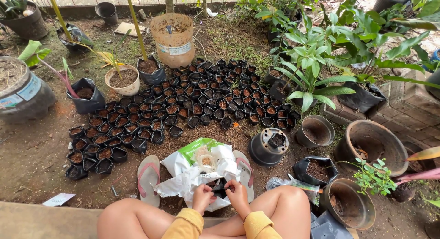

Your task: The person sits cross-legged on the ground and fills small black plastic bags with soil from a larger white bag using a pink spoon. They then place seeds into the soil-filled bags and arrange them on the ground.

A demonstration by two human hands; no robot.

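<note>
1. Outdoor garden plot, bare soil ground [36, 152] with leaf litter; leafy potted plants [316, 69] at 1–2 o'clock, a tall tan bucket [173, 40] at 12.
2. Many small black nursery bags [183, 101], soil-filled, sat in packed rows across the middle, 10 to 1 o'clock from the hands.
3. Person sat low, knees apart, yellow sleeves. Left hand [203, 197] and right hand [237, 195] met just above the lap at 6 o'clock, both pinching one small black bag [220, 189] between them. Each grip was pressed onto the bag's rim, fingers curled; I judged they were pulling the mouth apart.
4. Bag was held over a crumpled white sack [192, 175] with a green patch, lying between two sandals [149, 177].
5. To do it well, in my judgement: keep thumbs inside the rim, spread evenly so the thin film doesn't tear, square the base out before any fill.
6. Keep it over the sack so spill stays collected.
7. An upturned black pot [269, 146] at 2 o'clock and empty brown pots [373, 143] at 3 were well apart from the hands.
</note>
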